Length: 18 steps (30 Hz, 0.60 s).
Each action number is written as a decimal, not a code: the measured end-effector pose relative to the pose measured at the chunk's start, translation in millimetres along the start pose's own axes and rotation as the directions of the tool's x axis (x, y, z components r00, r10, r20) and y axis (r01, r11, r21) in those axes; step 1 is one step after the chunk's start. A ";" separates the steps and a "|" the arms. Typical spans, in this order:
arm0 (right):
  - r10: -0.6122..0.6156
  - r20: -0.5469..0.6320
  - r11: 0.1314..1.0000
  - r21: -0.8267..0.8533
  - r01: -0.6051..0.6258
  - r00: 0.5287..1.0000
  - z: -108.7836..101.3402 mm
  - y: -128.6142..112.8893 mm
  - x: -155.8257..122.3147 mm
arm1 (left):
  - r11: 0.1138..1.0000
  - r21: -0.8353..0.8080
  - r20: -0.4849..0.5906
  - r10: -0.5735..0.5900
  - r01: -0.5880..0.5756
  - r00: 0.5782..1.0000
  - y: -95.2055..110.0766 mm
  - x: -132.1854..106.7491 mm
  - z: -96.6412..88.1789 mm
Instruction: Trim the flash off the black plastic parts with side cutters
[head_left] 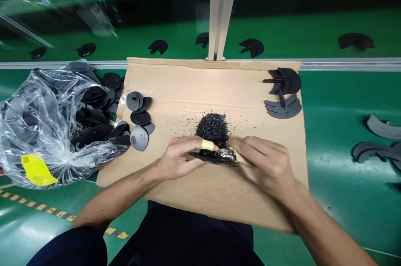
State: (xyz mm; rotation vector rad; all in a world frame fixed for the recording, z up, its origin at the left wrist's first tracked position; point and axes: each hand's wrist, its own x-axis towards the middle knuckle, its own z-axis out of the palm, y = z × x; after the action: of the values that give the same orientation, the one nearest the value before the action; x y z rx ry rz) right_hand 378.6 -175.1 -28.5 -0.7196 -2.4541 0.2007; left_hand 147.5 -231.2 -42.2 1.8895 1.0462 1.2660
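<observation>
My left hand [179,158] pinches a flat black plastic disc [214,160] at its left edge, holding it low over the cardboard sheet [200,197]. Yellow tape wraps one of its digits. In my right hand [267,160] is a pair of nippers [227,153] with pale handles, their metal jaws at the disc's right part. Whether the jaws are closed on the disc I cannot make out. Just beyond both hands lies a heap of small black plastic clippings [213,126], with loose bits scattered around it.
On the left, a clear plastic bag [40,111] with a yellow label spills black discs [111,81]. More discs [140,118] lie on the cardboard's left side. Curved black parts [283,90] are stacked at its far right, others [376,151] beyond. A metal post [221,15] rises behind.
</observation>
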 end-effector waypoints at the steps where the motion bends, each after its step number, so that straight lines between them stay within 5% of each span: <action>1: 0.013 0.007 1.000 0.013 -0.013 1.000 0.8 0.9 -0.3 | 1.000 0.003 -0.013 0.016 -0.016 1.000 0.2 0.5 0.1; 7: 0.017 0.045 1.000 -0.020 -0.016 0.999 3.9 9.4 1.4 | 0.989 0.129 0.061 0.060 -0.068 0.996 -2.0 5.4 4.4; 11: 0.030 -0.027 0.999 0.041 -0.029 0.999 5.6 15.5 4.1 | 0.984 0.166 -0.050 0.068 -0.059 0.996 -5.1 12.4 2.4; 15: 0.152 -0.067 0.947 0.294 -0.127 0.986 7.8 19.3 7.0 | 0.982 0.184 -0.127 0.064 -0.040 0.990 -11.5 18.5 -1.5; 18: 0.174 -0.089 0.915 0.381 -0.128 0.981 11.3 21.8 4.5 | 0.979 0.185 -0.056 0.103 -0.091 0.993 -18.0 18.6 1.2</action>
State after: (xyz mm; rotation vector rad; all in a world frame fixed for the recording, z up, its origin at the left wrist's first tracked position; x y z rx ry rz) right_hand 378.9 -154.1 -42.0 -0.7255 -2.1560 0.6483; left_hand 148.0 -206.3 -49.3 2.0709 1.1506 1.3333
